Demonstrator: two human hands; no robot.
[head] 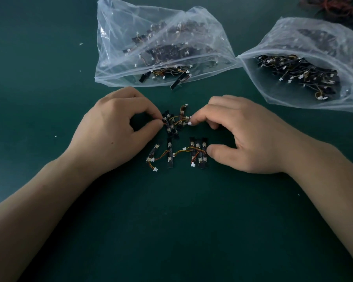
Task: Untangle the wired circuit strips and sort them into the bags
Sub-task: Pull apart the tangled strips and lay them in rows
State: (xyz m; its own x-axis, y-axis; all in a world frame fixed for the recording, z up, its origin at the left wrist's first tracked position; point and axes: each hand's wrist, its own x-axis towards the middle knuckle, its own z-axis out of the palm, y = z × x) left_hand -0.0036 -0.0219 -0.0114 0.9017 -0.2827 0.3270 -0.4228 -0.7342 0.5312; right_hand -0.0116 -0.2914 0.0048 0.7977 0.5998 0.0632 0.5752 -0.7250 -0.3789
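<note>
On the dark green counter (171,220), towards the middle from its near edge, a loose row of circuit strips (169,153) lay flat, linked by orange and yellow wires with white connectors. The right hand (243,135) set its thumb against the three side-by-side strips at the right end of the row. Just beyond lay a tangled cluster (172,123) of strips and wires. The left hand (114,129) had its grip closed on the cluster's left end, pinched between thumb and forefinger. The right hand's curled forefinger touched a white connector at the cluster's right end, but whether that grip held it could not be told. Farther back, the left bag (151,37) and the right bag (306,68), both clear plastic, lay open-mouthed and held many strips. A blurred heap of red wires (338,9) sat at the far right corner.
</note>
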